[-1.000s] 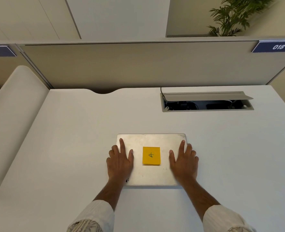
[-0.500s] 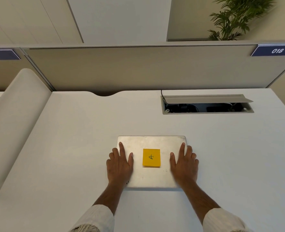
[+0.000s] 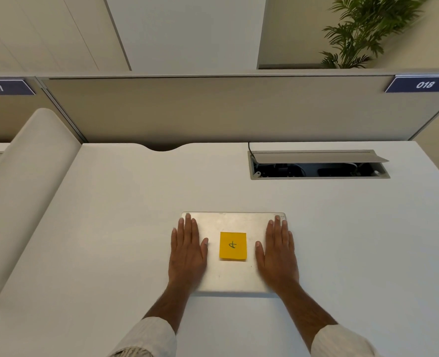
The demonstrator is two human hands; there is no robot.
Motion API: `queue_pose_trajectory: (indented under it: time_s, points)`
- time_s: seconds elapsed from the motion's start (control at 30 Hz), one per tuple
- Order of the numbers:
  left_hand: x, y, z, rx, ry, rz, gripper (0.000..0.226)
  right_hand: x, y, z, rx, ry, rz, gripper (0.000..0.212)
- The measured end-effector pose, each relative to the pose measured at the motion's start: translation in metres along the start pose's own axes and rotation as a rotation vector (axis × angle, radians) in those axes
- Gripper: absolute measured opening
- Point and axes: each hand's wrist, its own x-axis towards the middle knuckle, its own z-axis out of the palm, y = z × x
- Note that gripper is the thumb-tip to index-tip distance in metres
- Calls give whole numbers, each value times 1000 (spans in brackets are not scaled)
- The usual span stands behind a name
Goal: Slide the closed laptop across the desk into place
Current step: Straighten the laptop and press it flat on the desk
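Observation:
A closed silver laptop (image 3: 232,222) lies flat on the white desk (image 3: 110,228), a little right of centre and near me. An orange sticky note (image 3: 233,246) with a handwritten mark sits in the middle of its lid. My left hand (image 3: 187,253) rests palm-down on the lid's left side, fingers straight and together, tips near the far edge. On the right side my right hand (image 3: 277,253) lies flat in the same way. Neither hand grips an edge.
An open cable hatch (image 3: 319,164) with a raised flap is set into the desk beyond the laptop, to the right. A beige partition (image 3: 213,112) closes off the far edge, with a notch (image 3: 163,148) in the desk there. A rounded white divider (image 3: 25,176) runs along the left.
Both hands have slid forward on the lid until the fingertips reach its far edge, and the spread fingers have drawn together. The laptop has barely shifted on the desk.

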Motion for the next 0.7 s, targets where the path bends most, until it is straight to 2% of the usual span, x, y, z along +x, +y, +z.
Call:
queue_pose_trajectory:
  time_s: [0.2,0.7]
  points:
    - [1,16,-3,-108,-48,196,62,7,-27,-1,47,-26,-160,63]
    - [4,36,-11,-99,-27,183,62,6,-44,-9,46,-6,-157,62]
